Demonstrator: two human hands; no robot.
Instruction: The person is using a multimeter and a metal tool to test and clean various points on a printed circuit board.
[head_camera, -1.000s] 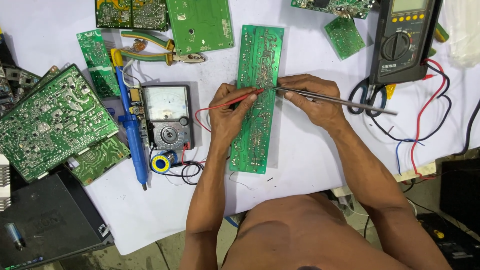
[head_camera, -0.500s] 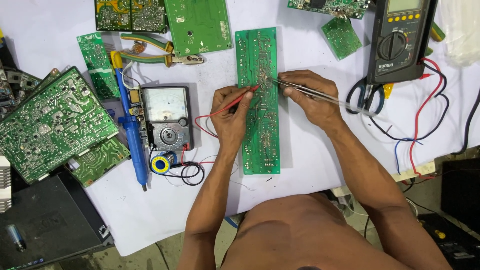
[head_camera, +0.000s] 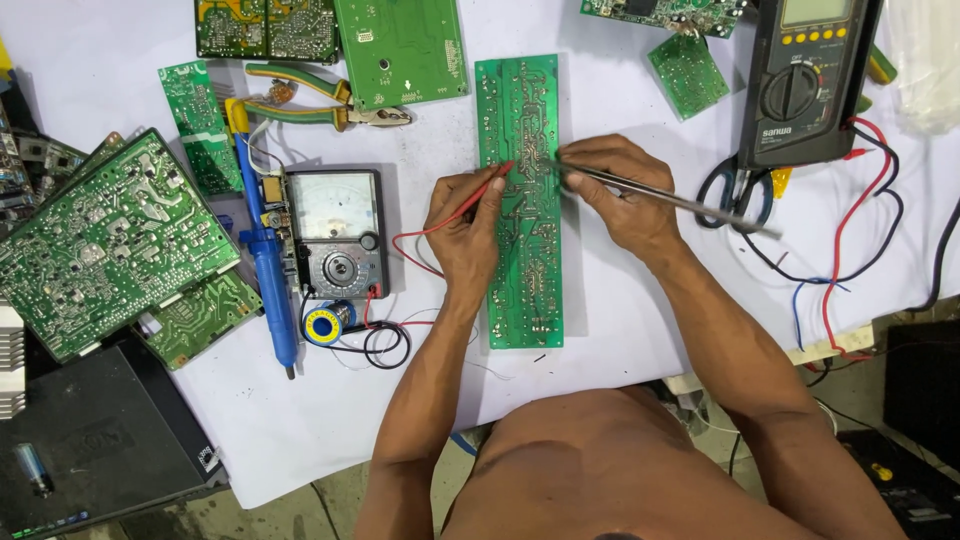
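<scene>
A long green circuit board (head_camera: 520, 200) lies solder side up, lengthwise at the middle of the white-covered surface (head_camera: 620, 330), as a person probes it. The left hand (head_camera: 465, 225) closes its grip on a red probe (head_camera: 480, 195), the right hand (head_camera: 625, 195) on a thin metal probe (head_camera: 670, 200), both tips on the board's upper half. An analogue meter (head_camera: 335, 235) sits to the left. Judged mid-test; shifting to another joint would call for steady, exact tip placement.

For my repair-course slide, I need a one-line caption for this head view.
Left hand holds a red probe and right hand a black probe on a long green circuit board.
</scene>
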